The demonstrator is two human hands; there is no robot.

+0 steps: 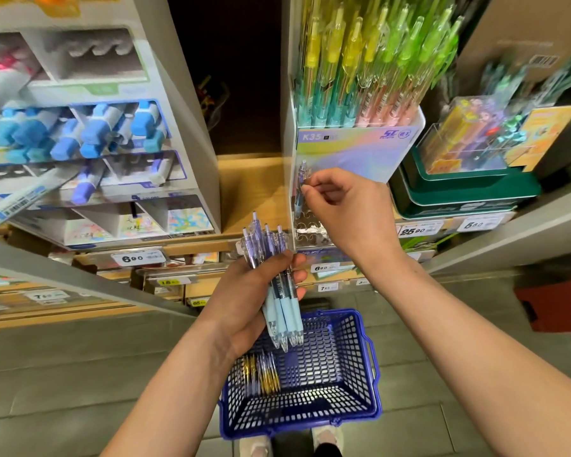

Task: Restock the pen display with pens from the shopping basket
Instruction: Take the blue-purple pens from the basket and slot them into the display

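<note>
Basket (298, 424) of blue plastic is set on the floor (80, 374), and a few loose pens (261, 374) are seen at its left side. Above it, a bundle (279, 291) of purple-and-blue pens is gripped by the left hand (244, 298), fingers curled round it. Further up, one pen (301, 189) is pinched upright by the right hand (346, 206) at the lower front of the display (353, 150), below the yellow and green stocked pens (376, 61).
</note>
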